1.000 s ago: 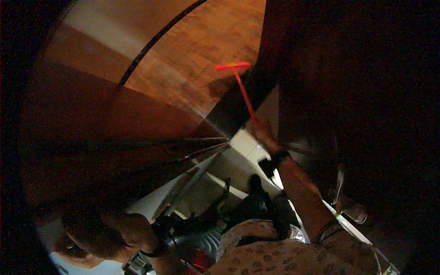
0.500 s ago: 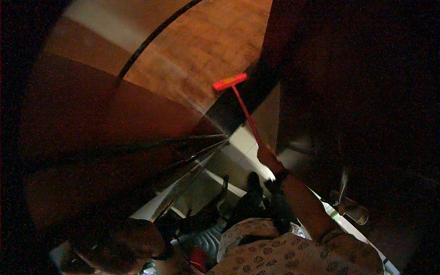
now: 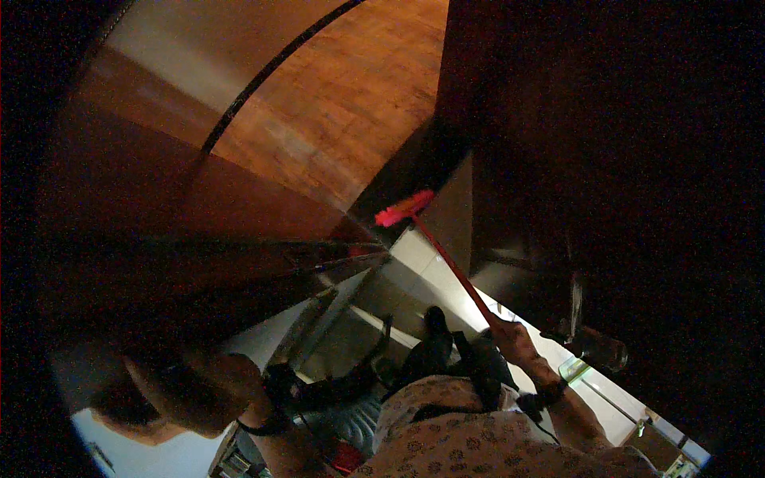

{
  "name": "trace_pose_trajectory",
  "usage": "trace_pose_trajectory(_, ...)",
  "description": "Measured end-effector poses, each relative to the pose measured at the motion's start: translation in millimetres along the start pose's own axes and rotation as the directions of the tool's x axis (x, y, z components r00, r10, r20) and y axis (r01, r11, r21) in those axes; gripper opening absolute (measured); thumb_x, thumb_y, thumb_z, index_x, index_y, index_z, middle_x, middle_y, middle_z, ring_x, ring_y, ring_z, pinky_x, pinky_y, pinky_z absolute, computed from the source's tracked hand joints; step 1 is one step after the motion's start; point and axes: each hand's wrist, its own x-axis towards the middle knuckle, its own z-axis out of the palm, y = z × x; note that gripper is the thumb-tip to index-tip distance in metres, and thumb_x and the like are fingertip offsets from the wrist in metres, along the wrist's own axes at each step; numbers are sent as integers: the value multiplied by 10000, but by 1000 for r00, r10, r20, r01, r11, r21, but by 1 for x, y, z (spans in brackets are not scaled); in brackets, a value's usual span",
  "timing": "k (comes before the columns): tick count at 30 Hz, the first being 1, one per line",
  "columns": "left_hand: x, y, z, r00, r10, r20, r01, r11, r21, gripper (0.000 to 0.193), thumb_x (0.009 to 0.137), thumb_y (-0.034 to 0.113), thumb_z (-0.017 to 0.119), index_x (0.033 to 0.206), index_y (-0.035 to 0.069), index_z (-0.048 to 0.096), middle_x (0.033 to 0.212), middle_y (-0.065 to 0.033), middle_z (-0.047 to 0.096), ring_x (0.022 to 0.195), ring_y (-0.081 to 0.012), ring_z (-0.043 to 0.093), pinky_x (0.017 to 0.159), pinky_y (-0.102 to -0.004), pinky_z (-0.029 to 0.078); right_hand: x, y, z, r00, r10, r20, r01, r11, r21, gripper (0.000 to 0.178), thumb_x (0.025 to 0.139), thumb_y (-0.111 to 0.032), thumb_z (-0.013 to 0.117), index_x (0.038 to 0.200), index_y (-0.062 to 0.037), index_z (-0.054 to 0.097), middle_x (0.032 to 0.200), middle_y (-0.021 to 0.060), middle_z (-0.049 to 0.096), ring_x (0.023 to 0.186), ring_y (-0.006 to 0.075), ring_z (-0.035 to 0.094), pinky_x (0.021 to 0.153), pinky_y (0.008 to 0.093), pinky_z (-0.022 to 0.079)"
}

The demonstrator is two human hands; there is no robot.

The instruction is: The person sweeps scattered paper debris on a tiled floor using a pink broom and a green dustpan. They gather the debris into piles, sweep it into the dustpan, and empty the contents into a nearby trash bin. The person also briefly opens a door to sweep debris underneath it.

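My right hand (image 3: 516, 344) is closed round the lower end of a red long-handled brush (image 3: 454, 267). The brush slants up and to the left, and its wide pinkish-red head (image 3: 405, 209) is in front of a dark strip beside the wooden floor. At the lower left my left hand (image 3: 187, 394) is raised close to the camera, dark and blurred. Its fingers are too dim to show whether they hold anything. Dark bands circle both wrists.
A brown wooden floor (image 3: 362, 95) lies at the upper left, crossed by a curved black line (image 3: 271, 68). Pale tiles (image 3: 418, 259) show in the middle. A dark shoe (image 3: 434, 320) stands below them. On the right, a handle-like fitting (image 3: 598, 348) juts from a dark surface.
My right hand has drawn the brush back toward my body, so its head sits lower in view. My left hand has shifted slightly left, and the view has turned a little.
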Motion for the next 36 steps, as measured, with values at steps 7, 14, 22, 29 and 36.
trace_pose_trajectory(7,-2,-54,-190,994,-4,-111,1,1000,-26,366,810,260,723,1095,32,693,1358,-261,367,1229,-393,407,1028,-475,370,-48,14,145,973,-211,-91,135,846,-516,272,900,-235,528,991,0,629,759,210,654,741,413,648,619,512,495)
trace_pose_trajectory(14,109,74,-432,981,3,-192,-14,998,-57,352,804,256,729,1078,36,705,1354,-258,375,1223,-392,415,1024,-472,377,-353,174,-3,870,-487,74,256,320,-912,134,813,-160,526,758,-46,571,699,101,544,601,221,563,487,396,452)
trace_pose_trajectory(22,165,299,-600,967,32,-251,-66,990,-128,327,789,257,743,1052,64,726,1342,-244,390,1204,-382,431,1005,-459,396,-702,345,-254,998,66,22,-41,809,-587,227,875,-115,522,1073,-43,608,748,228,651,695,412,646,611,489,526)
trace_pose_trajectory(29,173,388,-410,980,98,-174,-101,995,-12,331,767,273,749,1072,145,730,1312,-225,411,1191,-360,424,993,-441,390,-536,340,-348,998,-63,-5,60,971,-231,437,869,-18,505,1300,-71,547,884,254,660,804,402,656,684,425,534)
trace_pose_trajectory(36,161,374,-359,984,109,-141,-100,993,70,354,750,273,755,1098,219,729,1292,-211,428,1183,-342,420,986,-422,382,-450,355,-320,1000,-10,2,10,959,-284,207,885,-153,535,989,-23,657,802,228,676,714,386,670,624,464,526)
